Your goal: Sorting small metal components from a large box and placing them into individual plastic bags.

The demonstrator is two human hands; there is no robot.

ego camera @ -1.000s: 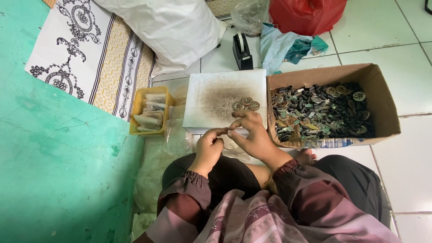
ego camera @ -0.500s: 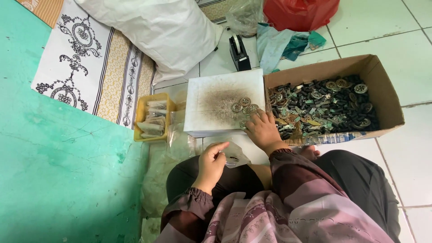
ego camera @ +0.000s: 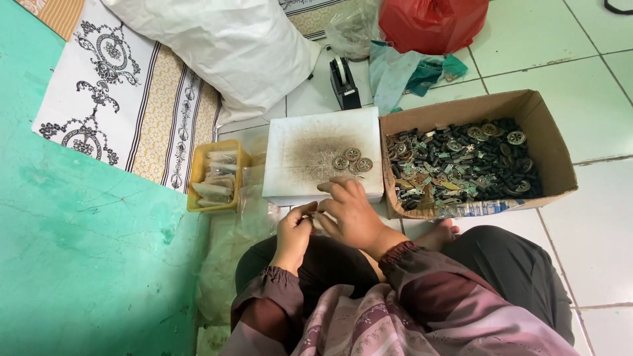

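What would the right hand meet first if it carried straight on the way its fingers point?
The right hand points up and away from the body, over the white block's near edge. It would probably meet the small round metal discs lying on that block, though its height above the surface is unclear.

A few round, spoked metal discs point(ego camera: 351, 160) lay flat in a small cluster on the right part of a white, soot-smudged board point(ego camera: 310, 142); the board sat level on the floor, just left of a cardboard box; the discs were brassy grey, touching one another, just beyond the fingertips of the right hand point(ego camera: 349, 211).
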